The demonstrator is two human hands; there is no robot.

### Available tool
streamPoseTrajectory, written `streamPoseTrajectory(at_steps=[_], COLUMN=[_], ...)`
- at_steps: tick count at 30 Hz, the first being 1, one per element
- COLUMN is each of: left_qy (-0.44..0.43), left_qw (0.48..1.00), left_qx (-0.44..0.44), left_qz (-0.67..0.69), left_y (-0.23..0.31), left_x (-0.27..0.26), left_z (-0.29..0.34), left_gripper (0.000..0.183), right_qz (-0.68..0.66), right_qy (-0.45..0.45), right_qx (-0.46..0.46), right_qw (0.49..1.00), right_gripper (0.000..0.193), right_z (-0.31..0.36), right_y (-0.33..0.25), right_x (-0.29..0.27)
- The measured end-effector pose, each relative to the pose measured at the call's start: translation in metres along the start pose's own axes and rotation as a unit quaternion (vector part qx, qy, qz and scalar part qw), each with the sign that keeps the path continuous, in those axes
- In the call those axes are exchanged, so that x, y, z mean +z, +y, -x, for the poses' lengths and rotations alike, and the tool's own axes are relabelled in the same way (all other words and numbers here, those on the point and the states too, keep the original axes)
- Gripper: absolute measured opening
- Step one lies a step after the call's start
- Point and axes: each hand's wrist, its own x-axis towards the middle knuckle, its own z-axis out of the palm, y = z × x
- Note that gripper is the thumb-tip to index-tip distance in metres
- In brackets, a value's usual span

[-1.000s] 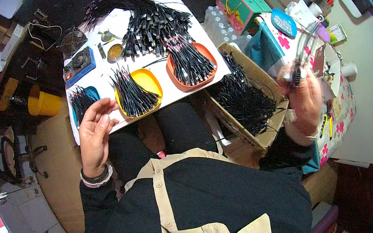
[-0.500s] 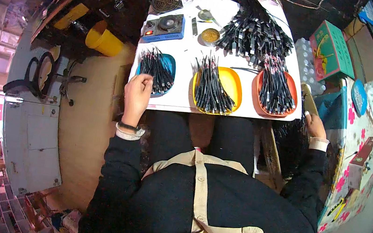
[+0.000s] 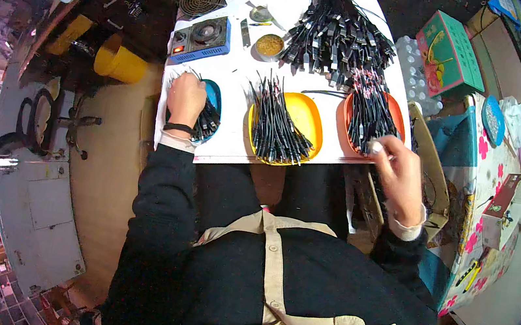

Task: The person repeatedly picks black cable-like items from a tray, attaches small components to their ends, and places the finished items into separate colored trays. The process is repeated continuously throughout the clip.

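My left hand (image 3: 187, 98) lies over the blue tray (image 3: 217, 94) at the left of the white table, its fingers curled down among short black cables (image 3: 206, 124). What they grip, if anything, is hidden beneath the hand. By the near right edge of the orange tray (image 3: 400, 115), my right hand (image 3: 401, 176) has its fingers bent in toward the thumb, close to the cable ends. Whatever may be between them is too small to name. Black cables (image 3: 372, 115) with bare reddish wire ends fill the orange tray. Between the two stands a yellow tray (image 3: 308, 123) with another cable bundle (image 3: 279, 122).
A big pile of black cables with metal plugs (image 3: 342, 42) covers the table's far right. At far left are a blue heater box (image 3: 201, 40) with a lit red switch and a round tin (image 3: 269, 46). A cardboard box (image 3: 428, 165) stands right of the table.
My left hand has moved forward onto the cables in the blue tray. My right hand has come from beside the table to the orange tray's near edge. The view has shifted slightly.
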Motion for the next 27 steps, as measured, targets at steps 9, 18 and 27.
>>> streamPoseTrajectory(at_steps=[9,18,27], left_qy=[0.083,0.136,-0.101], left_qw=[0.954,0.750,0.609], left_qx=[-0.044,-0.069,-0.061], left_qz=[0.284,0.644,0.784], left_y=[-0.028,-0.020,0.044], left_x=[-0.024,-0.061,-0.088], left_z=[0.018,0.051,0.144], left_gripper=[0.020,0.011,0.022], right_qz=[0.107,0.092,-0.113], right_qy=[-0.001,0.002,-0.005], right_qx=[-0.114,-0.065,-0.117], right_qw=[0.988,0.994,0.987], right_gripper=[0.021,0.018,0.012], right_z=[-0.092,-0.101,-0.018], right_y=[-0.021,-0.014,-0.068], right_x=[0.131,0.150,0.117])
